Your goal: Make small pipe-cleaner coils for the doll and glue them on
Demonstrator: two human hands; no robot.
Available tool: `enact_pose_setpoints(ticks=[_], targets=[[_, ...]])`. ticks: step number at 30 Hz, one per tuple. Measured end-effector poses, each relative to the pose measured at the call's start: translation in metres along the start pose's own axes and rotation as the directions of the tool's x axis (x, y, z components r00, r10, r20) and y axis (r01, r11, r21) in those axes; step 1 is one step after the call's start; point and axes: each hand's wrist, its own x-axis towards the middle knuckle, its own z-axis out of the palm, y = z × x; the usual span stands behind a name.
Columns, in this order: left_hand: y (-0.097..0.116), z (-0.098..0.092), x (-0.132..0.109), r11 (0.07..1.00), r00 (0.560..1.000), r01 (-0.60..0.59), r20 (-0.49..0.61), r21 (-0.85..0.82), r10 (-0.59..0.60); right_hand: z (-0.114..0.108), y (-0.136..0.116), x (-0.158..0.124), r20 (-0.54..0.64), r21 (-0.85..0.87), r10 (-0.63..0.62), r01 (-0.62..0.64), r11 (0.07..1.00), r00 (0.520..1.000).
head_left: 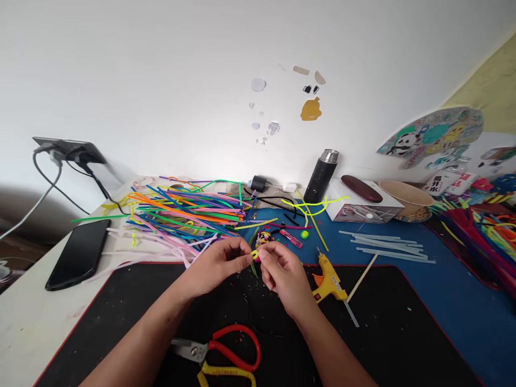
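Observation:
My left hand (228,262) and my right hand (284,271) meet above the black mat. Between their fingertips they pinch a short yellow pipe cleaner (255,255), bent into a small loop. Just behind my fingers stands a small colourful figure (264,235), partly hidden by the hands. A yellow glue gun (328,279) lies right of my right hand with a glue stick in its rear. Below my hands rest scissors (226,352) with one red and one yellow handle, their blade tips hidden behind my left forearm.
Many coloured pipe cleaners (185,209) spread across the back left. A phone (78,255) lies at the left. Behind stand a black thermos (321,177) and a white box (363,207). Loose glue sticks (387,244) lie at the right, near a wooden stick (363,278).

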Motion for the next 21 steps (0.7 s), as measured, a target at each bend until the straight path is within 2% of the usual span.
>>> enact_pose_setpoints(ticks=[9, 21], targets=[[0.0031, -0.0007, -0.001, 0.998, 1.0, 0.003, 0.011, -0.056, -0.002, -0.0017, 0.0028, 0.001, 0.013, -0.01, -0.009, 0.009, 1.0, 1.0], [0.0031, -0.0012, -0.0004, 1.0, 1.0, -0.016, -0.014, -0.02, 0.015, -0.0011, 0.0045, 0.0006, 0.013, 0.002, -0.019, 0.019, 1.0, 1.0]])
